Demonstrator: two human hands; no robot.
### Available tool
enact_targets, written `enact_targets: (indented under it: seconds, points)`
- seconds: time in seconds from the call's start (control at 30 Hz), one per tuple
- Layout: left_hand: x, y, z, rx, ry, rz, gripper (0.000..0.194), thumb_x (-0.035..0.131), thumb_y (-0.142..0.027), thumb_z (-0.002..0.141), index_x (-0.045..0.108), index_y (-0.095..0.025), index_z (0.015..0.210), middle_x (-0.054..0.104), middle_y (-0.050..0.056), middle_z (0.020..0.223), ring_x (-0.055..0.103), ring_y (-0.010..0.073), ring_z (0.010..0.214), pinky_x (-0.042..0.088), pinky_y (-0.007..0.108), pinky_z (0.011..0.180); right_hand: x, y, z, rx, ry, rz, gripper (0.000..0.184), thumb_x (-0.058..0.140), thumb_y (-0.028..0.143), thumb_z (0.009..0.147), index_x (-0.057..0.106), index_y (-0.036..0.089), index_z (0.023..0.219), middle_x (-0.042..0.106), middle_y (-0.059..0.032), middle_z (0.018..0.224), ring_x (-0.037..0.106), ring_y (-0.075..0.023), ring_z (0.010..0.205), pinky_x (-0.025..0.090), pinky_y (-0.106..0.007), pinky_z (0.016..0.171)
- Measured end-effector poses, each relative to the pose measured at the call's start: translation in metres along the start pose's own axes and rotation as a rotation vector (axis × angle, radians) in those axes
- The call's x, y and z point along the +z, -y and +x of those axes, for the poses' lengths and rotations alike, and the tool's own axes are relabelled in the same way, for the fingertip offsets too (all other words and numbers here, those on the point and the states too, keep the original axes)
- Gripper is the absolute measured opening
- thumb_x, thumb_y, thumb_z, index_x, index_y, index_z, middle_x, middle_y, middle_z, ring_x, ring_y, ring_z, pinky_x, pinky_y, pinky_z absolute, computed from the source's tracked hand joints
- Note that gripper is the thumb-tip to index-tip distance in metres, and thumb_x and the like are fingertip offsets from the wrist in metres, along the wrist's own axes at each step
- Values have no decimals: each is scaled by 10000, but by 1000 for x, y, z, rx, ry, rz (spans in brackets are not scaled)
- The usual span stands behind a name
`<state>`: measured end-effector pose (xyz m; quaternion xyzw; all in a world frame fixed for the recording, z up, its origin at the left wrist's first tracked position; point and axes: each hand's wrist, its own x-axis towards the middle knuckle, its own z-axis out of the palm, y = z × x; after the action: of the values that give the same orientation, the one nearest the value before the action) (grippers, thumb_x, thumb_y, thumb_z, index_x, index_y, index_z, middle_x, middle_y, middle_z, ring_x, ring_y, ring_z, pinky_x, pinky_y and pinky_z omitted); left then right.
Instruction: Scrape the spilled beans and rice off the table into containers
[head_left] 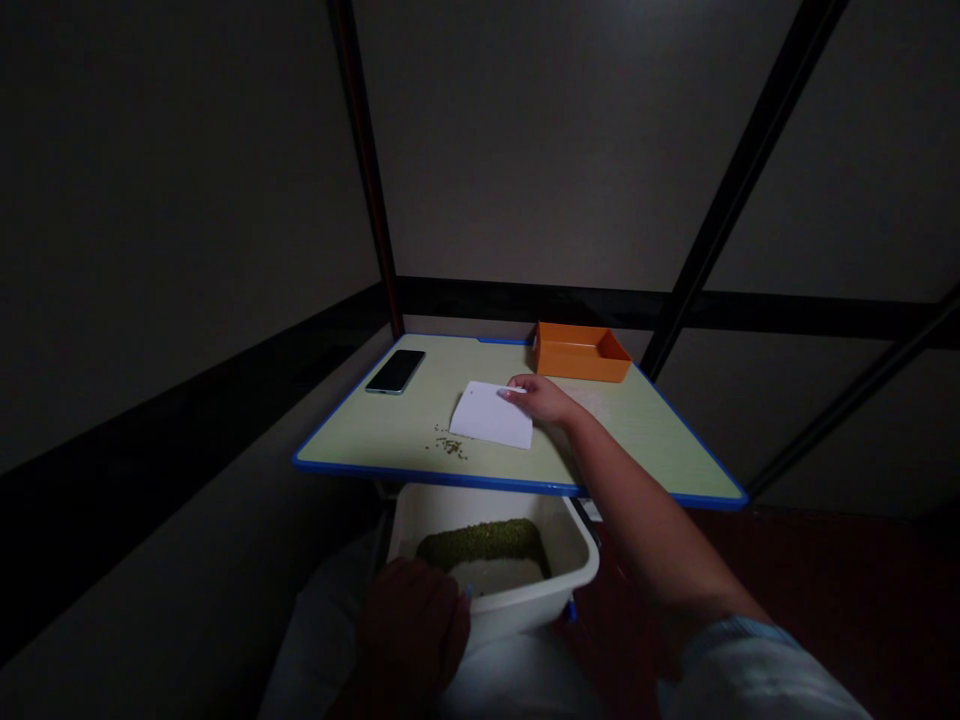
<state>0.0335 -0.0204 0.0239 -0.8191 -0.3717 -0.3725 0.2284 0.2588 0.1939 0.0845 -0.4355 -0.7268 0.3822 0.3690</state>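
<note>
My right hand (541,397) pinches the upper right edge of a white flat scraper card (491,415), its thumb on top. The card lies low over the tabletop, tilted a little. Just left of its lower edge is a small scatter of brownish-green grains (451,446). Below the table's front edge, my left hand (412,620) is closed on the near left rim of a white plastic tub (517,612). A heap of green grains (484,542) rests in the tub, toward its far side, with part of the bottom showing bare.
A pale table (360,430) with a blue edge stands in front of me. On it are a dark-screened phone (397,371) at the left and an orange open tray (577,362) at the back right. Dark panelled walls stand behind and to the left.
</note>
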Motion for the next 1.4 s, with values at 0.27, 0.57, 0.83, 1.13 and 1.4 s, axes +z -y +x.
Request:
enact_targets:
  seconds: [0.27, 0.57, 0.83, 1.13, 1.4]
  points:
    - [2, 1, -2, -12, 38, 17, 170, 450, -186, 740, 457, -205, 571, 462, -7, 519, 417, 139, 548, 329, 311, 583, -5, -1, 1, -9, -45, 74, 388, 570, 528, 653, 502, 147, 673, 487, 17, 573, 412, -84, 497, 294, -212, 463]
    - [-1, -1, 1, -14, 19, 19, 171, 442, -177, 739, 448, -208, 571, 459, -7, 519, 416, 139, 548, 325, 309, 579, 0, -6, 3, 9, -62, -21, 374, 562, 522, 649, 495, 154, 654, 467, 26, 548, 393, -83, 489, 279, -210, 454]
    - [-5, -2, 3, -27, 35, 7, 154, 448, -172, 740, 461, -203, 589, 456, -5, 527, 415, 136, 558, 328, 309, 591, -5, 0, 0, 56, -94, 43, 403, 595, 540, 612, 506, 149, 659, 481, 19, 551, 404, -86, 491, 300, -219, 459]
    - [-4, -1, 1, -5, 47, 23, 204, 461, -160, 733, 412, -202, 540, 424, -2, 492, 377, 135, 532, 290, 303, 545, -5, -9, 5, 77, -117, 105, 345, 630, 466, 647, 535, 135, 666, 509, 1, 536, 425, -92, 472, 298, -226, 452]
    - [-4, 2, -1, 0, 44, 36, 208, 424, -149, 744, 422, -202, 543, 428, 2, 486, 385, 140, 523, 286, 303, 543, -13, -18, 8, 124, -252, 195, 282, 665, 378, 653, 538, 129, 615, 523, -13, 525, 426, -87, 455, 292, -225, 442]
